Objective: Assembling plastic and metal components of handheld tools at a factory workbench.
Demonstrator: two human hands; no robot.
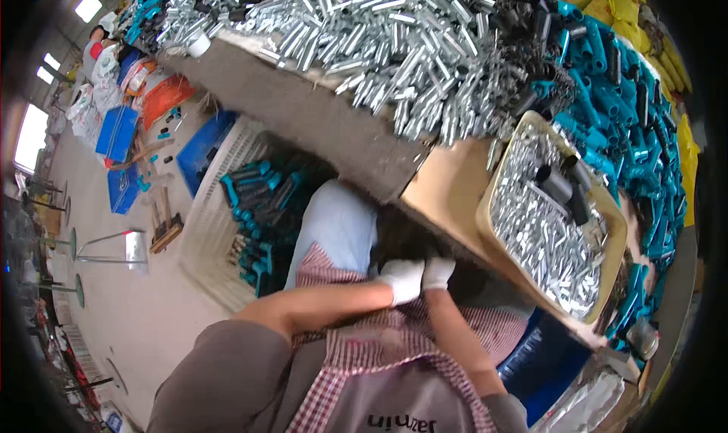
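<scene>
My left hand (403,281), in a white glove, is low over my lap, just below the edge of the workbench (334,122). Close beside it is my right hand (438,274), gloved the same way. The fingers of both point away into shadow and are hidden, so I cannot make out anything in them. Under them lies my red-checked apron (334,265). Left of my knee stands a white plastic basket (216,205) holding teal-and-black handle-like parts (262,186).
Silver metal tubes (409,61) heap across the bench. A cream tub (485,213) of small metal pieces, with black tubes on top, sits at right. Teal tubes (599,107) pile beyond it. Blue bins (121,133) and a small wooden stool (165,228) are on the left floor.
</scene>
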